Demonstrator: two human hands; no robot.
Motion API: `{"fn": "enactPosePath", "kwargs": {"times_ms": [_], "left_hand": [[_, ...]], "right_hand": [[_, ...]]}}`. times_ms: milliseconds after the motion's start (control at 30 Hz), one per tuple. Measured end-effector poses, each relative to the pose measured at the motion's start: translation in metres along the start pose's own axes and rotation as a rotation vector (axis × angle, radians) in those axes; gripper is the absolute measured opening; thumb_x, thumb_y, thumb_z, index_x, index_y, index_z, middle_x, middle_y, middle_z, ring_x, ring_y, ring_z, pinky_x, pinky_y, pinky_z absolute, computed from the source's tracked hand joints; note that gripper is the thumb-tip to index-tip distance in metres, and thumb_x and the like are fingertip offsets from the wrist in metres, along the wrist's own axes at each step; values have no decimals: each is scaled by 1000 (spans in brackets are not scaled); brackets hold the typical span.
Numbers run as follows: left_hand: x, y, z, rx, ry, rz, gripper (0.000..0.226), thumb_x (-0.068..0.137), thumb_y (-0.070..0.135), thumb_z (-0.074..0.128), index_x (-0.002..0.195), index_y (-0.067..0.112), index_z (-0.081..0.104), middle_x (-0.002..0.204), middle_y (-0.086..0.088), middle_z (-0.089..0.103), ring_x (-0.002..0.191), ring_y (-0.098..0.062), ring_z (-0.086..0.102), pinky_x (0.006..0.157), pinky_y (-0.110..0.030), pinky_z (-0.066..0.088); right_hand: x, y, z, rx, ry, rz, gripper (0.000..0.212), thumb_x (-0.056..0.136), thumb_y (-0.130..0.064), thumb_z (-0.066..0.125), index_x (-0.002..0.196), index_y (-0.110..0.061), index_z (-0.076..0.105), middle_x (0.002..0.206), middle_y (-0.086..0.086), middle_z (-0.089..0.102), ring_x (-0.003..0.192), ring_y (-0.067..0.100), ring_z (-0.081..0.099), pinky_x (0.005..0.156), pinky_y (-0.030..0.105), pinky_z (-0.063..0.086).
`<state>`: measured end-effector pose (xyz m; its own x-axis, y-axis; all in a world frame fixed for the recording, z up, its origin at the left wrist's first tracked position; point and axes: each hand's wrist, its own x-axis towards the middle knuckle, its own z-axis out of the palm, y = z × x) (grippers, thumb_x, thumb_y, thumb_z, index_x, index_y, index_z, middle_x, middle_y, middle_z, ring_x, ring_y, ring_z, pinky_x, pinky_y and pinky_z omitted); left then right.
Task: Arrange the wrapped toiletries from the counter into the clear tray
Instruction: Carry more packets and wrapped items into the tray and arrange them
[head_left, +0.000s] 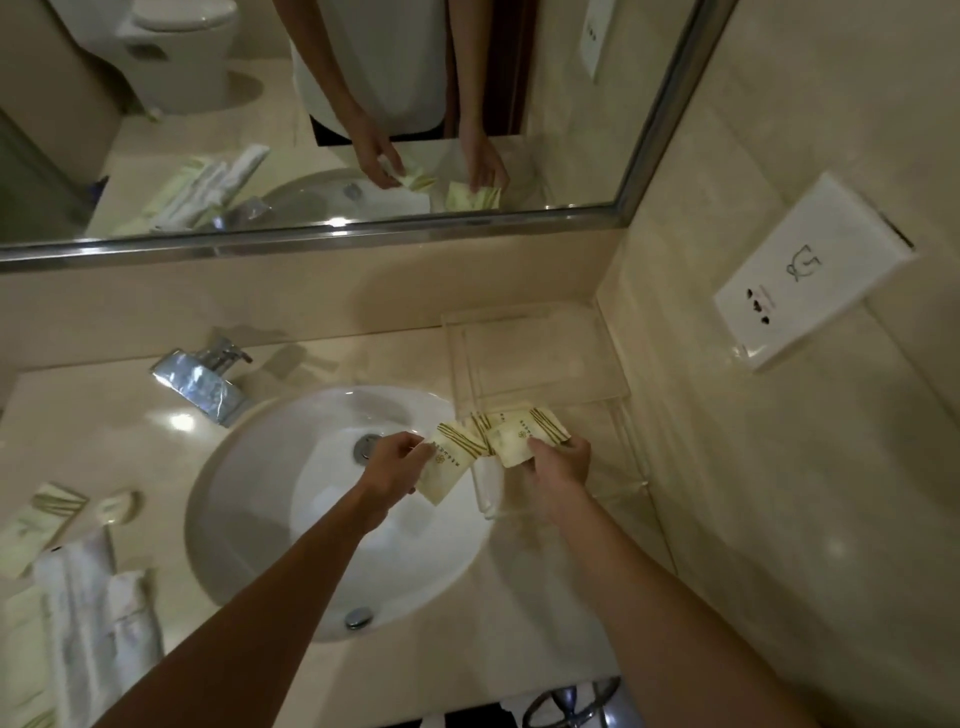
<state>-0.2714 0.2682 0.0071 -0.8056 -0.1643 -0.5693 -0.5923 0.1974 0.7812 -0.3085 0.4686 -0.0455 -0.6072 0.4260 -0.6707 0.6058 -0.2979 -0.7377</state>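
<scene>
Beige stone walls close in a small bathroom, with a wide mirror (363, 130) across the back that reflects the person's torso and both hands. Below it runs the pale stone desk (130, 431), glossy and spotted with light, with a round white sink (270, 519) set into it and a chrome tap (200, 382) behind the bowl. A white socket plate (810, 275) sits on the right wall. In the back right corner of the desk stands the clear tray (540, 358), and its far part looks bare. At the left edge lie folded white towels (88, 613) and more wrapped toiletries (44, 512), well apart from the tray. The step in hand seems to be laying packets into the tray's near end. The left hand (395, 465) has its fingers pinched on a cream packet (449, 462) over the sink's right rim, while the right hand (561, 457) has its fingers closed on a second packet (519, 439) at the tray's near edge. Next, I judge, each packet needs to be set down flat and square inside the walls, then the hands must reach left for the rest.
</scene>
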Motion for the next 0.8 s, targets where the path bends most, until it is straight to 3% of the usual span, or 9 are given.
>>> {"fn": "enactPosePath", "kwargs": {"times_ms": [100,200,267,400,500,567,667,800], "left_hand": [[5,4,-4,-10,-2,0,19,94,18,55,99,2,65,82,-6,65,67,-16,55,54,-24,41],[10,5,-7,-24,-10,5,19,94,18,56,99,2,65,81,-4,65,68,-15,55,54,-24,42],[12,5,-10,-25,-17,5,19,93,19,56,99,2,65,82,-4,66,68,-14,55,54,-23,42],[18,4,-14,-29,-8,-8,20,92,19,59,100,2,65,82,-5,66,66,-14,54,52,-23,40],[21,2,-13,-51,-27,-19,20,90,18,63,98,-1,66,79,-7,66,62,-15,52,50,-24,37],[21,1,-10,-75,-45,-38,19,88,17,65,96,-1,65,77,-8,68,61,-16,51,49,-24,35],[22,2,1,-136,-36,-96,12,86,10,66,89,-1,63,75,-10,68,59,-19,48,49,-27,35],[13,7,26,-356,-130,-254,6,86,0,63,90,-2,59,81,-14,69,49,-14,59,49,-23,47]], "right_hand": [[-2,-1,16,-15,57,1,42,81,1,72,119,-7,55,113,15,67,97,29,69,84,43,60],[-8,-3,29,-9,54,19,38,83,0,71,118,-4,56,110,12,66,86,24,67,54,20,56],[-11,-2,35,-37,34,40,36,85,1,69,118,-3,55,108,13,63,79,21,65,42,14,50],[-11,2,38,-147,-9,45,34,87,-1,68,119,-1,56,109,15,66,77,23,70,49,19,56],[-8,5,33,-282,-44,53,21,88,-13,70,105,-2,67,88,13,74,65,18,71,54,24,58],[-7,4,27,-363,-20,47,17,89,-22,69,92,-5,70,67,6,71,52,12,65,49,22,53],[-5,-2,15,-404,15,61,25,92,-28,64,81,-6,68,61,5,67,42,12,57,32,16,39],[1,-13,-7,-444,38,69,33,93,-21,55,68,-5,67,58,8,68,43,15,58,42,24,45]]}}
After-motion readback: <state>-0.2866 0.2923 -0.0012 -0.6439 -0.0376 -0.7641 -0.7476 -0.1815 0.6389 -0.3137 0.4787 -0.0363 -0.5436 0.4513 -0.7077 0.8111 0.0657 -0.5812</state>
